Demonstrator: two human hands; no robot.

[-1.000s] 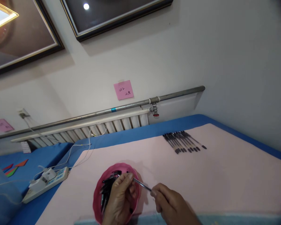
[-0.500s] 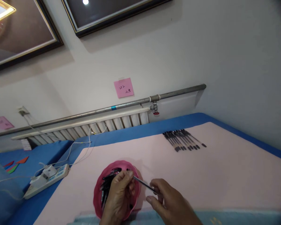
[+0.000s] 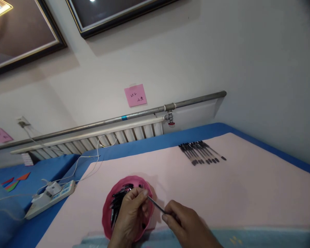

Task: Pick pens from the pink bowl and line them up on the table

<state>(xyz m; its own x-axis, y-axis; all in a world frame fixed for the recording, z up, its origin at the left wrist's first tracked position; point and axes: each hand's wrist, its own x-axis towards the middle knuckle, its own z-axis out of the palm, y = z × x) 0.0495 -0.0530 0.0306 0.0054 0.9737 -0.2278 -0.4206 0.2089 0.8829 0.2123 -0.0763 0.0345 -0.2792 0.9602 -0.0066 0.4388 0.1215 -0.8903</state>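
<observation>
My left hand hovers over a pink bowl full of black pen parts, its fingers pinched on one end of a thin pen piece. My right hand pinches the other end of the same piece, just right of the bowl. Both hands sit low at the near edge of the pink mat. A row of several assembled black pens lies on the mat at the far right, well away from both hands.
A white power strip with cables lies on the blue cloth at left. Coloured flat shapes rest further left. A radiator and pipe run along the wall, with a pink note above.
My right hand has slid slightly left along the pen piece, closer to my left hand. The view has shifted a little downward.
</observation>
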